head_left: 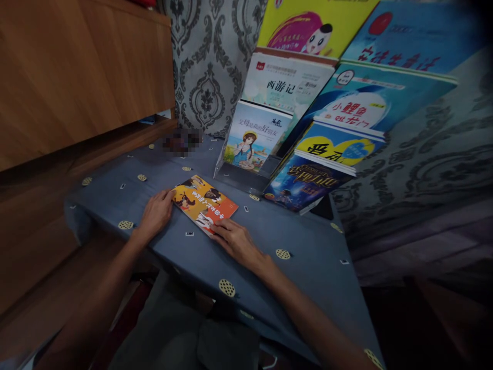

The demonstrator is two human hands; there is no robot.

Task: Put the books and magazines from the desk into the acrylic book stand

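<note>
An orange and yellow book [204,203] with cartoon figures lies on the blue patterned tablecloth [246,252], near the table's front edge. My left hand [157,213] is at the book's left end, its fingers together around that edge. At the right end, my right hand [234,239] has its fingers on the lower corner of the cover, gripping it; the thumb is partly hidden.
Behind the book, a clear display rack [242,177] holds several picture books in tiers, reaching the patterned wall. A wooden cabinet [88,67] borders the back left. A small blurred object [182,141] sits at the table's far left corner.
</note>
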